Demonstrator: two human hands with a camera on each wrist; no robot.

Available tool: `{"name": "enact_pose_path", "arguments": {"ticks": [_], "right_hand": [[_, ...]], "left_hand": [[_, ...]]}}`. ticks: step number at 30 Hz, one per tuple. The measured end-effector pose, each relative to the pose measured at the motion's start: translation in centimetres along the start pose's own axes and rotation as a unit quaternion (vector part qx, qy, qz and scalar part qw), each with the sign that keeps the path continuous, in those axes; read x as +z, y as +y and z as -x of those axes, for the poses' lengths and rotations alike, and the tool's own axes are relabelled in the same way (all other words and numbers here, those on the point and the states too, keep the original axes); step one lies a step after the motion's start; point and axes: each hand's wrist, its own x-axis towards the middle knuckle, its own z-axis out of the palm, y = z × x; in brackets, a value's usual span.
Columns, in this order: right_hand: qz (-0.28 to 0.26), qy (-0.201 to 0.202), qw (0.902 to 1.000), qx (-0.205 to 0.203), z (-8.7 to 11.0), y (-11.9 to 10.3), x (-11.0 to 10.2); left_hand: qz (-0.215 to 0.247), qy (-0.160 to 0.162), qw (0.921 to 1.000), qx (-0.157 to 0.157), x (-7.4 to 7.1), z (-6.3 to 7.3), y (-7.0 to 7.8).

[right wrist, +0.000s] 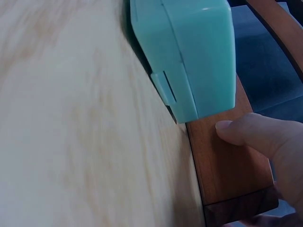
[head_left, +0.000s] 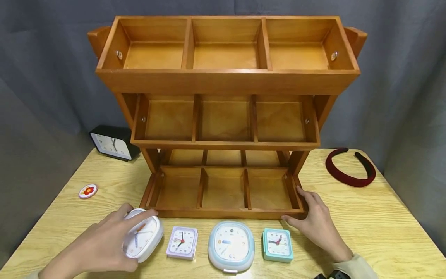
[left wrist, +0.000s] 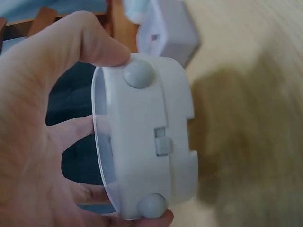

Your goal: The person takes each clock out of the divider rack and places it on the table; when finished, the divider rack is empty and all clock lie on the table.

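My left hand [head_left: 104,240] grips a white alarm clock [head_left: 145,237] by its edges at the front left of the table. In the left wrist view, thumb and fingers span the white alarm clock [left wrist: 147,142], whose side carries grey knobs. My right hand [head_left: 318,223] holds the front right corner of the wooden rack [head_left: 223,214], thumb on the front board and fingers at the side. Between the hands stand a lilac clock [head_left: 182,243], a pale blue rounded clock [head_left: 231,246] and a teal clock [head_left: 277,245], the last close to my right thumb.
The rack rises in tiers of divided trays, the upper tray [head_left: 228,81] widest. A black clock [head_left: 115,142] stands at the back left, with a round flower badge [head_left: 88,191] before it. A dark red headband [head_left: 350,179] lies at the right. Grey curtain [head_left: 48,58] hangs behind.
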Motion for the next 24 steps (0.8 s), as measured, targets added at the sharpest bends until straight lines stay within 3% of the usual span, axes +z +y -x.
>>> {"name": "enact_pose_path", "arguments": {"ticks": [6,10,18,24], "right_hand": [[0.000,-0.001,1.0000,-0.003,0.0,0.0,-0.1],[-0.001,0.001,1.0000,-0.006,0.0,-0.1,-0.2],[0.001,-0.002,1.0000,0.001,0.0,-0.2,-0.5],[0.000,0.000,1.0000,-0.004,-0.1,-0.2,-0.8]], "left_hand": [[-0.002,-0.032,0.9989,-0.035,1.7,-0.2,-0.1],[-0.007,-0.032,0.9985,-0.044,2.3,-0.3,-0.2],[-0.009,-0.053,0.9960,-0.072,2.6,-0.5,0.1],[0.014,-0.061,0.9954,-0.072,2.5,-0.1,0.3]]}}
